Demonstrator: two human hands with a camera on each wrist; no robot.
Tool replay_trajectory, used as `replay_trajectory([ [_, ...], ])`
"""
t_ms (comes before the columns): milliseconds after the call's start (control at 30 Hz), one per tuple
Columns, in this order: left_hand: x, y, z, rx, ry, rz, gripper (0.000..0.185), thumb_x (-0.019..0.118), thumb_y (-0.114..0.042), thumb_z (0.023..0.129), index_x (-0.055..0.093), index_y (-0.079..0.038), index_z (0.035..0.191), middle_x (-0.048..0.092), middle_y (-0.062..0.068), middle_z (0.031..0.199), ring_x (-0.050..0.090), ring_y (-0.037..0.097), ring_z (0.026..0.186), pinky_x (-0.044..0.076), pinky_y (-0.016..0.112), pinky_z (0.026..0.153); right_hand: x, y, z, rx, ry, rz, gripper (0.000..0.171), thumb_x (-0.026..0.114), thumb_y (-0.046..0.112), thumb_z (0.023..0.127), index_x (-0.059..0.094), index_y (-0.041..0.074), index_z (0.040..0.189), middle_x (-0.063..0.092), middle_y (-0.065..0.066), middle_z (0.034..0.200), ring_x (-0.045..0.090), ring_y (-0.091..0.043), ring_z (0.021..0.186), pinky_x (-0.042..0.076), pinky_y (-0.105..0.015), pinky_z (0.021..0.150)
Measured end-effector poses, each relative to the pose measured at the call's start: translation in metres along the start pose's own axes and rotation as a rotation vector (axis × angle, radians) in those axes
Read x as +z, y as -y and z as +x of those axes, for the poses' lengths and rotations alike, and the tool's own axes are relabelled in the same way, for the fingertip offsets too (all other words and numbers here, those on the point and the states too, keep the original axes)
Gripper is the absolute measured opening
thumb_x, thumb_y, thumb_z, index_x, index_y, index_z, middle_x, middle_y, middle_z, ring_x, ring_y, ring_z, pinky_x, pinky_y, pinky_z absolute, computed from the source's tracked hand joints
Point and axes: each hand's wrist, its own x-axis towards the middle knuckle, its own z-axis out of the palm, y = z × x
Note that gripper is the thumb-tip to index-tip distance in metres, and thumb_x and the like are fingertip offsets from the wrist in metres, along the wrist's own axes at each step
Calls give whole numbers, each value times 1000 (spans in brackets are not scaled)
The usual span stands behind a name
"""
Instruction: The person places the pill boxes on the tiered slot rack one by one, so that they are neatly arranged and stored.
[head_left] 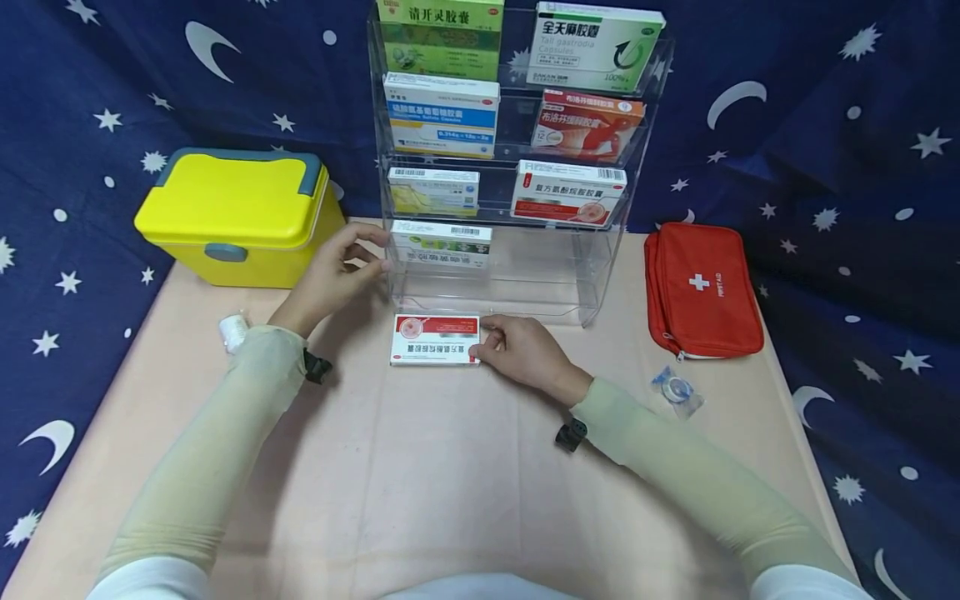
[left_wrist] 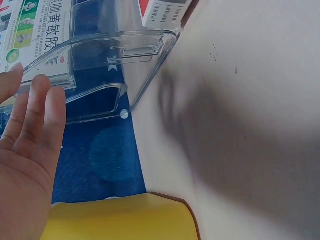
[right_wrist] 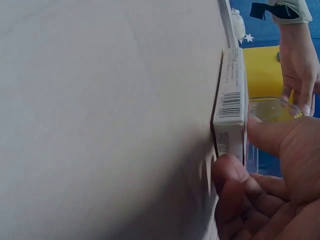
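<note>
A white-and-red medicine box (head_left: 435, 342) lies flat on the table in front of a clear tiered rack (head_left: 532, 304), its print upside down in the head view. My right hand (head_left: 525, 352) pinches its right end between thumb and fingers; the right wrist view shows the barcoded side of the box (right_wrist: 231, 95). My left hand (head_left: 330, 271) is at the rack's lower left side, fingers extended and slightly bent. Whether its fingertips touch the rack is unclear. Nearest to them, a white-and-green medicine box (head_left: 441, 243) sits in the lowest tier, at the left.
Higher tiers hold several medicine boxes, among them a red-and-white one (head_left: 568, 196) and a blue-and-white one (head_left: 442, 117). A yellow case (head_left: 232, 208) stands left, by a white roll (head_left: 233, 332). To the right are a red first-aid pouch (head_left: 701, 292) and a small plastic packet (head_left: 677, 390).
</note>
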Motion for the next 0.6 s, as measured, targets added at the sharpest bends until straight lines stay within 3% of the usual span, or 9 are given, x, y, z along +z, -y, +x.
replay_trajectory([
  [233, 1, 0, 0, -17, 8, -1, 36, 72, -7, 95, 59, -8, 129, 57, 6, 127, 63, 26, 97, 53, 28, 80, 4, -3, -6, -15, 26, 46, 57, 87, 33, 82, 66, 4, 126, 66, 8, 82, 58, -9, 65, 48, -29, 65],
  [433, 0, 0, 0, -16, 1, 6, 36, 72, -7, 95, 59, -7, 129, 58, 6, 128, 63, 26, 97, 53, 26, 80, 6, -7, -6, -36, 54, 140, 62, 83, 28, 88, 55, 8, 140, 65, -1, 97, 58, -13, 71, 48, -28, 63],
  [600, 0, 0, 0, -19, 1, 17, 36, 73, -9, 95, 59, -9, 128, 58, 3, 126, 63, 24, 97, 53, 29, 81, 8, -10, -1, -61, 68, 226, 49, 79, 21, 91, 60, 8, 135, 64, -2, 98, 59, -16, 75, 48, -27, 65],
])
